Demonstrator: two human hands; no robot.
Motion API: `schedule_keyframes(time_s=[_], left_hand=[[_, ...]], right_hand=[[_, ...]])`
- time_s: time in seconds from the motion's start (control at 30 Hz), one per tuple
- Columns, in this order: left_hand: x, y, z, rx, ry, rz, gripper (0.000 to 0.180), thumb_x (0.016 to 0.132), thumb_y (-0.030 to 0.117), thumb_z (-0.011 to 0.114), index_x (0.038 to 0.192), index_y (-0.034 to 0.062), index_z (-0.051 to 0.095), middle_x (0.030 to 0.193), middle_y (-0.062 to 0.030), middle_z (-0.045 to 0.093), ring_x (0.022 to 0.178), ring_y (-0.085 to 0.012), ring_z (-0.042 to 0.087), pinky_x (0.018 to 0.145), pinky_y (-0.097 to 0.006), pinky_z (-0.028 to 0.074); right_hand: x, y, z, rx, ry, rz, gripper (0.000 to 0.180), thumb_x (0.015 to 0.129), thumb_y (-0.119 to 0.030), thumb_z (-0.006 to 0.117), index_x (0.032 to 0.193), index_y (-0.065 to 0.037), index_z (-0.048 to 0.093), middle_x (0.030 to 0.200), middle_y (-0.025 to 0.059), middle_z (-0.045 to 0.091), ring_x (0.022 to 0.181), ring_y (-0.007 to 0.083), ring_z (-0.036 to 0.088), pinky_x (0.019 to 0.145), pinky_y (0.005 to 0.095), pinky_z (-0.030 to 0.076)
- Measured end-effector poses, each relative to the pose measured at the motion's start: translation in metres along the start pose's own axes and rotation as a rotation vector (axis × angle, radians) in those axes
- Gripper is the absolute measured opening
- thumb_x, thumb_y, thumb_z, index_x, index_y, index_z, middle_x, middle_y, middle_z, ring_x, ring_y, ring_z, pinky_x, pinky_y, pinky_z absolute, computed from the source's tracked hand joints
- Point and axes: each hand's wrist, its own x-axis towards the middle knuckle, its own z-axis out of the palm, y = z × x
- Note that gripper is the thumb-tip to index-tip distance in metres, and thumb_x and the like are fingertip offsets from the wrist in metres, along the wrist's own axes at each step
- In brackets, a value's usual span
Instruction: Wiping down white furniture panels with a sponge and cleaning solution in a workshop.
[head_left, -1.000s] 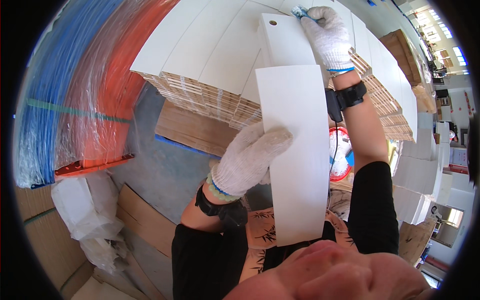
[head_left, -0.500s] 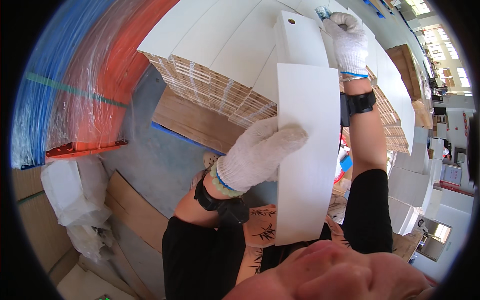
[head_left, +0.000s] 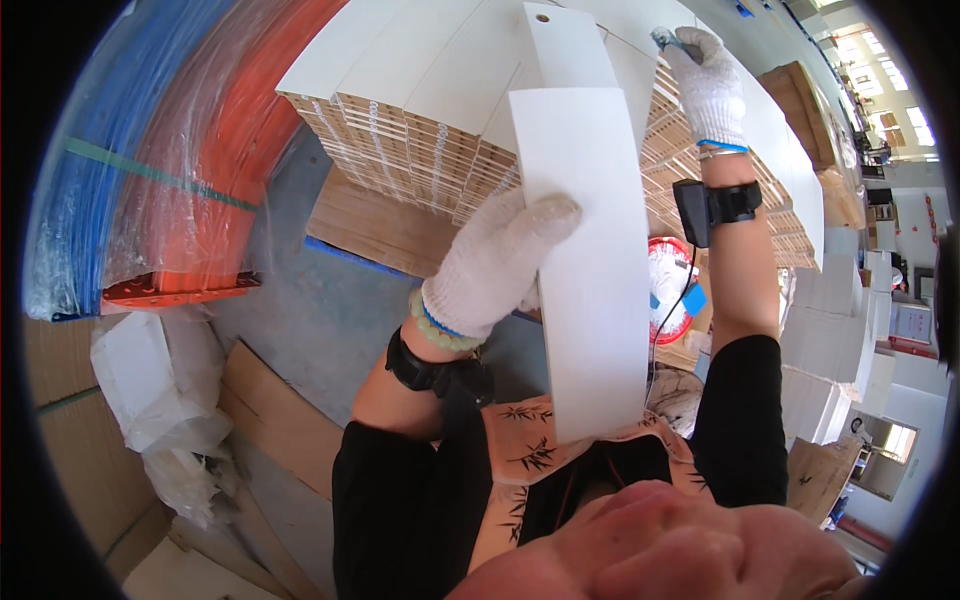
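Observation:
My left hand [head_left: 497, 255], in a white knit glove, grips a long white board [head_left: 595, 300] by its left edge, thumb on the face. The board stands lengthwise in front of me. Behind its top end, another white board [head_left: 568, 50] with a small round hole lies on the stack. At the upper right my gloved right hand [head_left: 710, 88] is closed on a small bluish, shiny thing [head_left: 662, 38], too blurred to name. It is apart from the board in my left hand.
Large stacks of white boards [head_left: 400, 55] with ribbed brown edges fill the far side. A red-rimmed bucket [head_left: 683, 335] is right of the held board. Blue and red film-wrapped bundles [head_left: 220, 130] stand left, above crumpled plastic [head_left: 160, 375] and cardboard [head_left: 280, 410].
The held board has shifted left and farther away with my left hand, uncovering more of the bucket. My right hand has moved slightly right, still closed on the small thing.

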Motion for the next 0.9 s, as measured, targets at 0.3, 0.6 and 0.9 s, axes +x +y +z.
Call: schedule_keyframes(time_s=[0.3,0.6,0.9], left_hand=[[0.004,-0.015,-0.008,0.074,0.011,0.038,0.040,0.100,0.040,0.059,0.112,0.0021,0.064,0.075,0.0022,0.061,0.052,-0.0024,0.046,0.042,-0.021,0.029],[-0.003,-0.003,-0.011,-0.026,-0.027,-0.036,0.048,0.095,0.043,0.065,0.112,-0.0020,0.066,0.080,-0.0021,0.068,0.055,-0.0044,0.053,0.043,-0.020,0.032],[0.001,0.005,-0.008,-0.009,-0.095,-0.045,0.040,0.099,0.036,0.060,0.113,-0.0003,0.065,0.081,-0.0007,0.066,0.062,-0.0048,0.055,0.049,-0.021,0.037]], right_hand=[[0.023,0.019,0.007,0.885,-0.056,0.282,0.028,0.098,-0.015,0.065,0.117,0.005,0.068,0.103,0.0114,0.074,0.093,0.0245,0.072,0.087,0.0324,0.059],[0.031,0.018,0.053,1.233,-0.168,0.512,0.030,0.099,-0.009,0.062,0.120,0.012,0.062,0.117,0.0205,0.068,0.104,0.0330,0.070,0.092,0.0371,0.061],[0.044,0.025,0.061,0.965,-0.175,0.259,0.030,0.096,-0.016,0.068,0.119,0.004,0.067,0.111,0.0149,0.070,0.099,0.0273,0.070,0.087,0.0353,0.059]])
